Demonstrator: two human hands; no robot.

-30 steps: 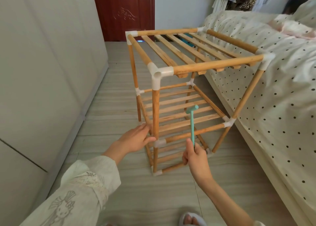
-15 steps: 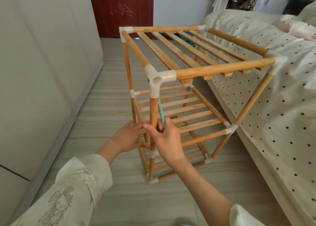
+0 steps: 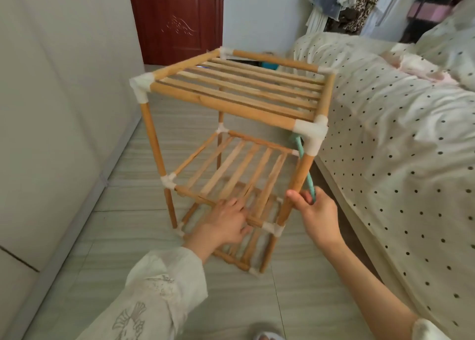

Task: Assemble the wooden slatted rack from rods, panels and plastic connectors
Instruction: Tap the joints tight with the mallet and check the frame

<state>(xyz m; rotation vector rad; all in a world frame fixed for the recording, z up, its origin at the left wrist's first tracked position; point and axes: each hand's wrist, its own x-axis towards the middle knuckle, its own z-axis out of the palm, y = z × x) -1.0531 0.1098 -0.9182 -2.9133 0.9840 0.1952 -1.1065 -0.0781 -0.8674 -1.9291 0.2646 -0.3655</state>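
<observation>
Polka-dot bed [image 3: 401,139]; red door [image 3: 177,18]; hanging clothes [image 3: 359,2]; striped floor [image 3: 295,296]

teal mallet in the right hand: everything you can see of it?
The teal mallet is a slim, plastic-looking tool with a thin handle and a small crosswise head. The right hand grips the handle's lower end, fingers curled round it. It stands nearly upright, leaning slightly left at the top, running just behind the rack's near-right upright rod. Its head sits just under the white corner connector, partly hidden by it; whether they touch I cannot tell.
</observation>
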